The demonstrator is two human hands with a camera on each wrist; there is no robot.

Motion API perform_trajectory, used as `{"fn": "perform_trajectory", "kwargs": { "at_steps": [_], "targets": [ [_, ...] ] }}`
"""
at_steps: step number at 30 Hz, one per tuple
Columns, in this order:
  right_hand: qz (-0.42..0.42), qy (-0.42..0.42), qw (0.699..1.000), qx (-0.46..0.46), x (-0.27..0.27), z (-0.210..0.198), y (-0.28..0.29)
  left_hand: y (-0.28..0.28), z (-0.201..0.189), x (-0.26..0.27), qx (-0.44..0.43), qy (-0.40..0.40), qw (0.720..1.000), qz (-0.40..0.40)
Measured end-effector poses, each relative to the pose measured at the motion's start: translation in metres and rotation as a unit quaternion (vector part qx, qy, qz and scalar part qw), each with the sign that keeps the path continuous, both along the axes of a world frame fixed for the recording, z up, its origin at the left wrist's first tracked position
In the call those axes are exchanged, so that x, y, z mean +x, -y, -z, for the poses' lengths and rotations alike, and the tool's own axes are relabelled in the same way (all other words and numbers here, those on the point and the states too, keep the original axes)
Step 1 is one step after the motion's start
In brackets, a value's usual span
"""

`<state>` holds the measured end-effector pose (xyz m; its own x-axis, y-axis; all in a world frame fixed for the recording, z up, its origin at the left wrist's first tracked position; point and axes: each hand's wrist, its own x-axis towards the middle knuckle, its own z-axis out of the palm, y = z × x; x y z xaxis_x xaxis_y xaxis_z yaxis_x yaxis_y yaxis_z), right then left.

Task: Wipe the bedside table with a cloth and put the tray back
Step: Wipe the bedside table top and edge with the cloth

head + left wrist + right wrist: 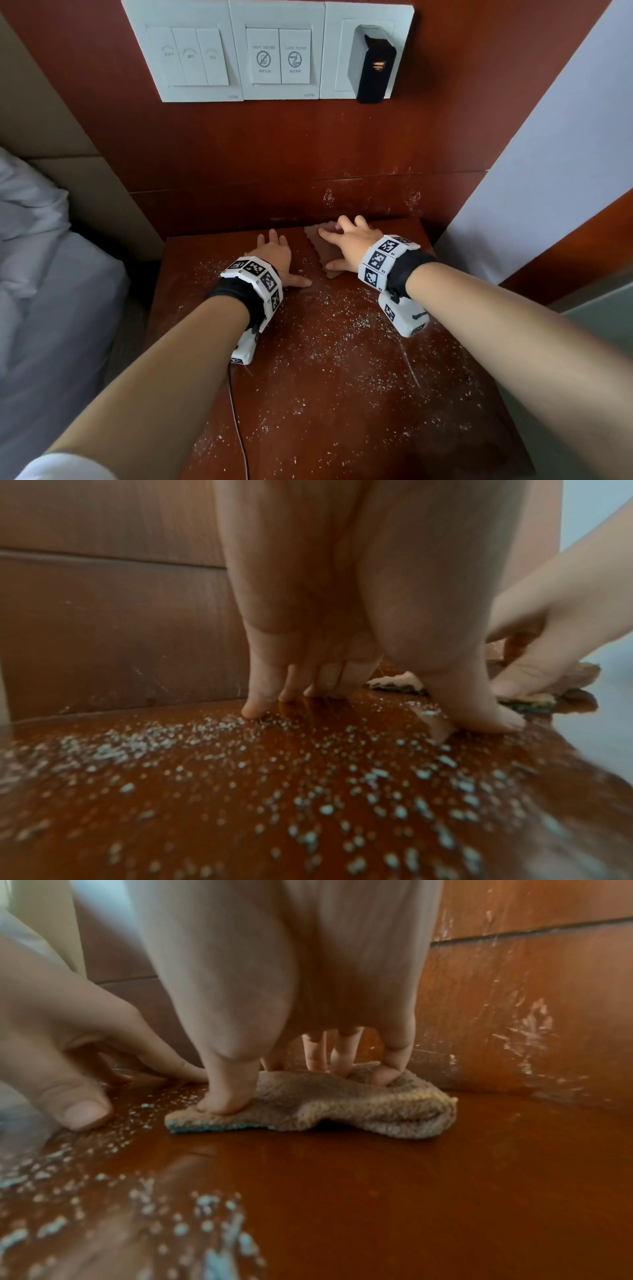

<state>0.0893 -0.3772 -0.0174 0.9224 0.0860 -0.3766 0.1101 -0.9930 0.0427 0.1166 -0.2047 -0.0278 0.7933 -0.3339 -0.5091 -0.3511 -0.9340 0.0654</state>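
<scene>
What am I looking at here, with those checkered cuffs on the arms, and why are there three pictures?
There is no machine here: these are a person's two bare hands. The patterned cuffs sit at the wrists, where small cameras are worn. The big picture comes from a camera on the head, looking down. The other two look along each hand from its wrist. The left hand lies flat on the bedside table and holds nothing. The right hand presses a brown cloth onto the table near the back wall. White crumbs are scattered over the wood. No tray is in view.
</scene>
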Motion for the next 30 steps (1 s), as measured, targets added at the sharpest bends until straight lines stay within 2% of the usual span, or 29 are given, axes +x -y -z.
{"fn": "perform_trajectory", "kwargs": {
  "at_steps": [10, 13, 16, 20, 26, 30],
  "targets": [
    [0.123, -0.017, 0.992, -0.025, -0.049, -0.010, 0.078, 0.005, -0.010, 0.001, -0.039, -0.012, 0.998, -0.044],
    [0.144, -0.027, 0.989, -0.025, -0.063, -0.013, 0.089, 0.023, -0.017, -0.003, -0.073, 0.013, 0.997, -0.029],
    [0.150, -0.032, 0.988, -0.024, -0.076, -0.015, 0.092, 0.046, -0.026, -0.010, -0.110, 0.029, 0.993, 0.007],
    [0.139, -0.047, 0.989, -0.030, -0.096, -0.015, 0.094, 0.067, -0.026, -0.014, -0.110, 0.016, 0.992, 0.052],
    [0.133, -0.069, 0.988, -0.030, -0.112, -0.017, 0.093, 0.074, -0.019, -0.013, -0.139, 0.003, 0.988, 0.061],
    [0.140, -0.075, 0.986, -0.039, -0.103, -0.020, 0.093, 0.075, -0.013, -0.012, -0.113, -0.004, 0.991, 0.072]
  ]
}}
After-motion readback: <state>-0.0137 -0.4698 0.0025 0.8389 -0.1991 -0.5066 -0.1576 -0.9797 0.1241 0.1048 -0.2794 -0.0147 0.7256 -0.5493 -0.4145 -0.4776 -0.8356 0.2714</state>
